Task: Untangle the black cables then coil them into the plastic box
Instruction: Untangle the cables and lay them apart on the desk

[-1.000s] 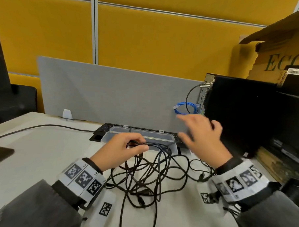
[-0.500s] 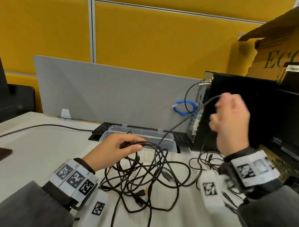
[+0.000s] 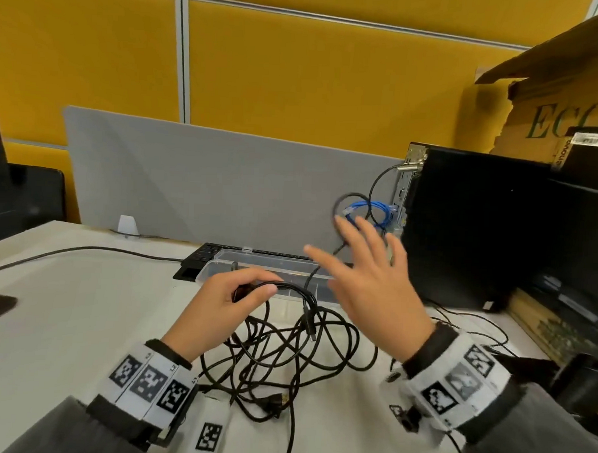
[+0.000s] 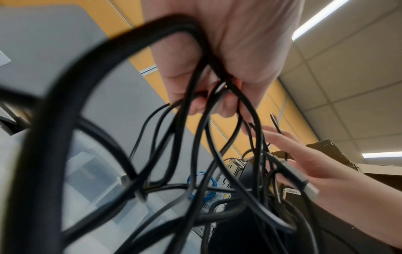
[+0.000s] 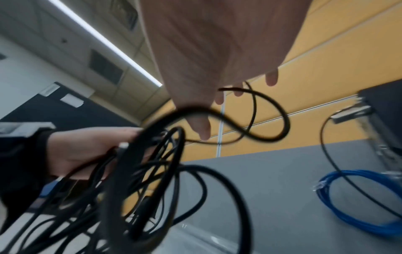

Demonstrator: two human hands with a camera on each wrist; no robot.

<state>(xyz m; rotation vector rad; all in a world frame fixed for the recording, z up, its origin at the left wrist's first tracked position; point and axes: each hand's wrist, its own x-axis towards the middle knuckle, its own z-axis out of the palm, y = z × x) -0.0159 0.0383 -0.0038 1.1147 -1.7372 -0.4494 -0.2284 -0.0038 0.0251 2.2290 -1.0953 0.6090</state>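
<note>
A tangle of black cables (image 3: pixel 285 356) lies on the white table in front of the clear plastic box (image 3: pixel 271 269). My left hand (image 3: pixel 250 292) grips a bundle of strands just before the box; in the left wrist view its fingers (image 4: pixel 217 103) curl round several cables (image 4: pixel 191 130). My right hand (image 3: pixel 364 270) hovers over the box's right end with fingers spread and straight. A loose black cable loop (image 3: pixel 343 204) curls in the air just past its fingertips (image 5: pixel 204 132); that cable loop (image 5: pixel 272 120) is not pinched.
A black computer tower (image 3: pixel 472 227) stands close on the right, with a blue network cable (image 3: pixel 373 209) at its back. A keyboard (image 3: pixel 200 256) lies behind the box, against a grey divider (image 3: pixel 190 180). Cardboard box (image 3: pixel 552 110) at upper right. One thin cable (image 3: pixel 67 250) crosses the left table.
My right hand, raised in a fist round a strand near the tower, has opened and dropped left toward the box; the strand now loops free. My left hand keeps its grip.
</note>
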